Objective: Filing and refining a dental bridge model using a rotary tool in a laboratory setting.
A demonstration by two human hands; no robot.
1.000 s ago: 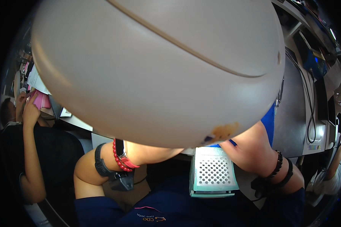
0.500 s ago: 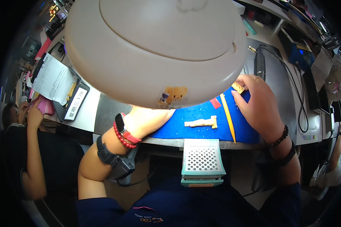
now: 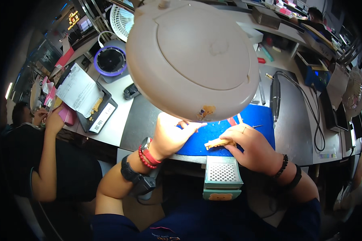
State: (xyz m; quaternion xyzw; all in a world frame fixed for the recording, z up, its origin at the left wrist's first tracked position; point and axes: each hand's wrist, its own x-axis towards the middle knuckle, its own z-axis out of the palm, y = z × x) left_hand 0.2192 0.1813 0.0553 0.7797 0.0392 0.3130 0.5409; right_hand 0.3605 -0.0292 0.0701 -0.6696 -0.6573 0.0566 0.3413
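Note:
My right hand is closed with thumb and fingers around a long, pale yellow piece that looks like a plaster dental model. It is held over the blue cloth mat, its free end pointing left. My left hand is just left of it, thumb and fingers apart, with nothing visible in them; bright lamplight washes out part of this hand. Beyond my right hand, the tip of a yellow stick-like tool and a red piece show at the lamp's edge.
A large beige lamp head hangs over the mat and hides its far part. A perforated pale green tray juts from the table's front edge. A black handpiece with cable lies right. A black box with papers stands left, near another person's arm.
My right hand has come nearer and left, from a small yellow piece to the long one, now gripped. My left hand has emerged from under the lamp. The whole view has shifted.

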